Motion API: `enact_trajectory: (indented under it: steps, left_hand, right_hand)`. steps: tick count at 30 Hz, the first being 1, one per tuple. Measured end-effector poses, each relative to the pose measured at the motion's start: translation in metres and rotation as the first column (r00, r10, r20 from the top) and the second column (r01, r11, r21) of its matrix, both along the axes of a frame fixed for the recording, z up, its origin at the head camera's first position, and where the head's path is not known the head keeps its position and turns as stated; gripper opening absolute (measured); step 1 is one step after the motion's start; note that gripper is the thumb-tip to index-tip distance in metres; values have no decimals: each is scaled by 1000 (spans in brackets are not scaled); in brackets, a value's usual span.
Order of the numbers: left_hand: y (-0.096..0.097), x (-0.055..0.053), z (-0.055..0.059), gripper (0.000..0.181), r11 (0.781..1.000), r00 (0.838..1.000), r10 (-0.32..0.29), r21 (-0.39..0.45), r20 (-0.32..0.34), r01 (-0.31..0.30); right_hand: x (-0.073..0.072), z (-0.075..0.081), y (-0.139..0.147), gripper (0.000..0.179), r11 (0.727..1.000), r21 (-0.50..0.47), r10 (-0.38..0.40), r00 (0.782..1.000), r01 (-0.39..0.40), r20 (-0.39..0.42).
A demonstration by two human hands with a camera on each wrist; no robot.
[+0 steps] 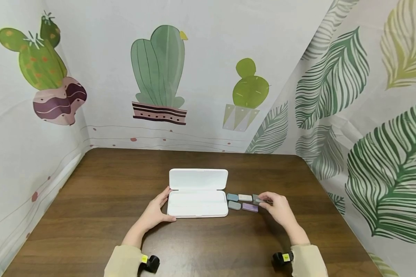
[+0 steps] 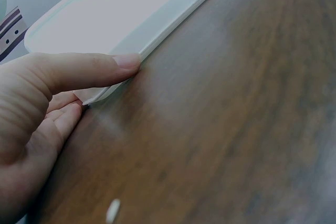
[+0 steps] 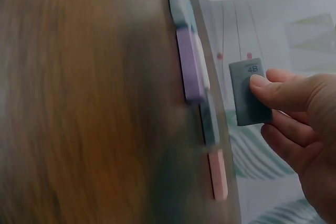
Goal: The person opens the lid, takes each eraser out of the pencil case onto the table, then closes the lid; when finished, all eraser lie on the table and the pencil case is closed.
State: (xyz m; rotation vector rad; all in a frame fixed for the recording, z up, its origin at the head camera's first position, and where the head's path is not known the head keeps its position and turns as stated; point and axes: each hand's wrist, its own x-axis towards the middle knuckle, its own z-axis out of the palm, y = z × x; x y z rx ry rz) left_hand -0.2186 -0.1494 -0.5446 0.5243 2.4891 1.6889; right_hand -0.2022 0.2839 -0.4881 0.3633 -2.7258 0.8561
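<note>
A white pencil case (image 1: 197,204) lies with its lid (image 1: 198,179) raised at the back. My left hand (image 1: 154,211) holds its left end, thumb along the front edge and fingers at the far left side. In the right wrist view, my right hand (image 3: 294,103) pinches a dark grey eraser (image 3: 244,93) marked 4B between thumb and fingers, above the table. Right of the case sit a blue eraser (image 1: 232,197), a white eraser (image 1: 245,197), a grey-blue eraser (image 1: 234,205) and a purple eraser (image 1: 250,207). Another grey eraser (image 3: 209,121) and a pink eraser (image 3: 218,176) also show.
The brown wooden table (image 1: 124,173) reaches back to a patterned cloth (image 1: 208,77) with cacti and leaves, which also hangs along both sides. A small white speck (image 2: 113,211) shows on the wood in the left wrist view.
</note>
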Motion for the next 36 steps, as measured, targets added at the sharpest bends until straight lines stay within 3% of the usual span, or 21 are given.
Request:
enact_trajectory:
  steps: [17,36]
  left_hand:
    - [-1,-1,3,113,1000,1000,-3,1,-2,3]
    - [-1,-1,0,113,1000,1000,-8,3,-15,8]
  right_hand:
    - [0,-11,30,16,996,41,66,986,-73,155]
    - [-7,-24,25,15,999,33,11,991,-16,132]
